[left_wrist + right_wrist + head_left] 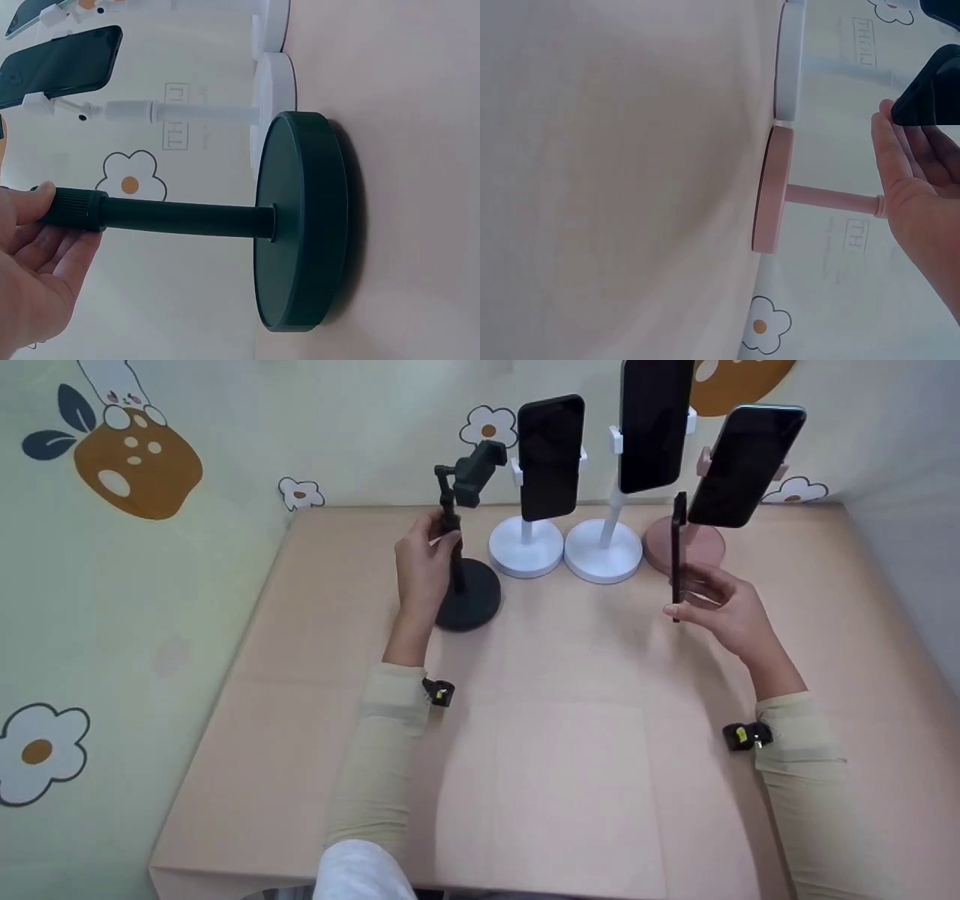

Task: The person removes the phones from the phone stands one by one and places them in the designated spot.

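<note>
My left hand (426, 566) grips the pole of a dark green phone stand (470, 604) at the back left of the table. In the left wrist view, the thumb and fingers close around the ribbed collar (71, 208) of its pole, and the round base (319, 225) stands below. The clamp (480, 472) on top carries no phone. Further right, my right hand (735, 607) holds a dark smartphone (679, 536) upright, edge-on to the head camera, above the table. Only a corner of that phone (930, 94) shows in the right wrist view, against the fingers.
Two white phone stands (525, 547) and a pink phone stand (660, 547) are lined up along the back edge, each bearing a dark phone (551, 457). A patterned wall (375, 427) rises right behind them. Beige cloth covers the table (555, 765).
</note>
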Tool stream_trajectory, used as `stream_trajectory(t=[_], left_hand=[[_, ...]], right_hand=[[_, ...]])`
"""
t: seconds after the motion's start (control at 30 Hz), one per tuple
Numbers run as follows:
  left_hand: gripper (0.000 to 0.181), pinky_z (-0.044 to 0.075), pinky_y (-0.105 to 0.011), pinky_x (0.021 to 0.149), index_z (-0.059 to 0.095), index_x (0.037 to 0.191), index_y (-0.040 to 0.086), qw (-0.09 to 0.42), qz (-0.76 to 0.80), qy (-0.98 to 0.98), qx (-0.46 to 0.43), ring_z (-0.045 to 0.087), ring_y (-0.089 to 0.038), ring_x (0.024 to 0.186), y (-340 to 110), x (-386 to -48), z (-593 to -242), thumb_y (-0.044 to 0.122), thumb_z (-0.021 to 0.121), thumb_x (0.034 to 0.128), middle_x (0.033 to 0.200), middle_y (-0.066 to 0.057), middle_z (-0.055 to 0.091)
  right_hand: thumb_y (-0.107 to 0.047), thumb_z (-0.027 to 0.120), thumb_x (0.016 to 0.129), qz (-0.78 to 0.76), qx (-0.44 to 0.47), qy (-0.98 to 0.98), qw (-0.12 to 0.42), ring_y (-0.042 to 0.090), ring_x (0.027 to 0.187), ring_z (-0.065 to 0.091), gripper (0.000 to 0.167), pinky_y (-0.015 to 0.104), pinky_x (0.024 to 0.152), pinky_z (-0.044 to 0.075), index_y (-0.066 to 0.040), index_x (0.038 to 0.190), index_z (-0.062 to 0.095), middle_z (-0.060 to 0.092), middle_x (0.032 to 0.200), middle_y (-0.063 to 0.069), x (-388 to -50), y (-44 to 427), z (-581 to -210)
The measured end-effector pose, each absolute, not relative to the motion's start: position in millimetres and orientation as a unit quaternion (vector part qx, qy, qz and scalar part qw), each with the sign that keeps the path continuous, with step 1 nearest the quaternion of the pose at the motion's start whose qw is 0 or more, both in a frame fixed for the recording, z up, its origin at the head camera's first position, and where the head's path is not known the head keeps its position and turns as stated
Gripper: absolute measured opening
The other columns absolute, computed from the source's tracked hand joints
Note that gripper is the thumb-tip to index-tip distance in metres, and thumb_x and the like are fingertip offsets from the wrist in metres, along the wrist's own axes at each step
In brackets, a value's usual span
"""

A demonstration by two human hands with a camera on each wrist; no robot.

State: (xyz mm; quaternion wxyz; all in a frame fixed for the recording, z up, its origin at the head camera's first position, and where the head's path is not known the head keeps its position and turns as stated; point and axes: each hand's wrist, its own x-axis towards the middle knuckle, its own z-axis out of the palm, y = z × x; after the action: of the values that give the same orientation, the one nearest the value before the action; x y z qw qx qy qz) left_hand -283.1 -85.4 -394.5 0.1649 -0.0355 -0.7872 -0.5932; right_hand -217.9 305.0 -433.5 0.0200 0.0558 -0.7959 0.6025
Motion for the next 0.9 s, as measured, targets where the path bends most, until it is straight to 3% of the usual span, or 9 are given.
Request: stream_trajectory(t=[0.5, 0.9], left_hand=[[0.027, 0.057, -0.025, 0.093, 0.063, 0.123, -0.003, 0.175, -0.587, -0.79, -0.034, 0.068, -0.022, 0.11, -90, -297, -394, 0.0, 0.061, 0.0965, 0.117, -0.017, 0.07], [0.029, 0.056, -0.024, 0.095, 0.062, 0.125, -0.002, 0.169, -0.582, -0.795, -0.022, 0.068, -0.022, 0.112, -94, -303, -392, 0.002, 0.061, 0.0969, 0.12, -0.016, 0.07]], right_hand=[[-0.004, 0.079, 0.083, 0.589, 0.047, -0.806, 0.014, -0.008, 0.106, 0.063, 0.063, 0.008, 0.094, 0.05, 0.002, 0.14, 0.051, 0.066, 0.112, -0.02, -212, 317, -434], [-0.003, 0.078, 0.084, 0.56, 0.037, -0.827, 0.021, -0.01, 0.106, 0.062, 0.062, 0.007, 0.094, 0.049, 0.0, 0.14, 0.052, 0.056, 0.12, -0.017, -207, 332, -438]])
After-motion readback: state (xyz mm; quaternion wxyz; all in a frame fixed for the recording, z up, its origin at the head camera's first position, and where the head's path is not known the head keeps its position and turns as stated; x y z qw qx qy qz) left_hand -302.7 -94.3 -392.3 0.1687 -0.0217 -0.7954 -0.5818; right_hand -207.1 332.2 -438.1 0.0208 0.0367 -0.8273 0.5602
